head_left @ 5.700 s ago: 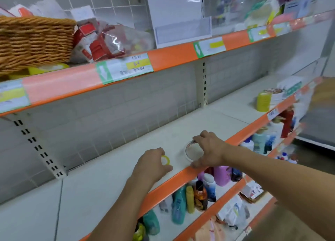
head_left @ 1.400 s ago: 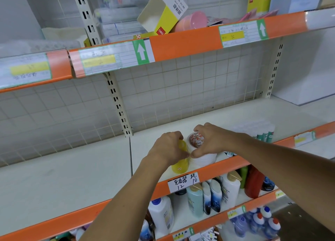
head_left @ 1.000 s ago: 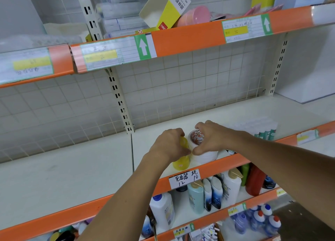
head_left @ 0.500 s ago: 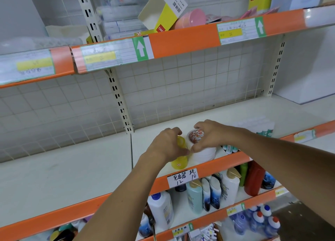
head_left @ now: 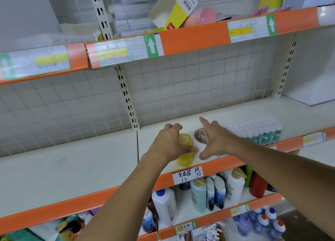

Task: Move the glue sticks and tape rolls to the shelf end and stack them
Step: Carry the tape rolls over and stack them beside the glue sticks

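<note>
At the shelf's [head_left: 72, 170] front edge, the left hand [head_left: 168, 144] curls round the yellow tape stack [head_left: 184, 150], an upright column, fingers behind and thumb in front. Just beside it, the right hand [head_left: 215, 141] is spread flat, released, against the white tape stack [head_left: 201, 141]. Farther right stand the glue sticks [head_left: 262, 132], nearer the right hand.

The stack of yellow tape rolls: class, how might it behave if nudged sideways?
The yellow tape rolls stand stacked and narrow, so they would probably topple. Round and glossy, loose rolls may slide or roll toward the shelf edge nearby.
</note>
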The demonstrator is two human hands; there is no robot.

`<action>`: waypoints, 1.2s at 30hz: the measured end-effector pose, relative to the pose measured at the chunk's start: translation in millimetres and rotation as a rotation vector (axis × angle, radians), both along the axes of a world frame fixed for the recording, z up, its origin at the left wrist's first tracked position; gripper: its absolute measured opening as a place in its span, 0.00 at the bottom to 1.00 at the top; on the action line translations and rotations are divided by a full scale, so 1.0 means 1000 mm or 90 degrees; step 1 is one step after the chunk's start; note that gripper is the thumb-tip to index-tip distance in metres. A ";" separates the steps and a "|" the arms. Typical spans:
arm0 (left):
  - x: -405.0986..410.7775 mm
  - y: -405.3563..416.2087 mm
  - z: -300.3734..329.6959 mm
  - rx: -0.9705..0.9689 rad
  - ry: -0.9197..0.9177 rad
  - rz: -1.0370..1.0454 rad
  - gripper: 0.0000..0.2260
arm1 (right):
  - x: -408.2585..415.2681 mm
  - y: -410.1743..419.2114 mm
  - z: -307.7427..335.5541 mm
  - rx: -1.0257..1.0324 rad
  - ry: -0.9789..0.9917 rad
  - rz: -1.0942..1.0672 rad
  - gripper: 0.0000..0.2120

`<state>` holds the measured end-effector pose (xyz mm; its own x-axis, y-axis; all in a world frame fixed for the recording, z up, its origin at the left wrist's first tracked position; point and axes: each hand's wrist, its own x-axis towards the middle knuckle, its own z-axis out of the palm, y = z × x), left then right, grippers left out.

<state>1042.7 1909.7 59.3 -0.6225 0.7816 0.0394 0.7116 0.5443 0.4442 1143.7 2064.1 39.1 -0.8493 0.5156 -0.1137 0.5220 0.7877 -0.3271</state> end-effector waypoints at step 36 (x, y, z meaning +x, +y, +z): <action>-0.002 -0.002 0.004 -0.047 0.001 -0.008 0.41 | 0.001 0.006 0.033 -0.029 -0.125 -0.003 0.57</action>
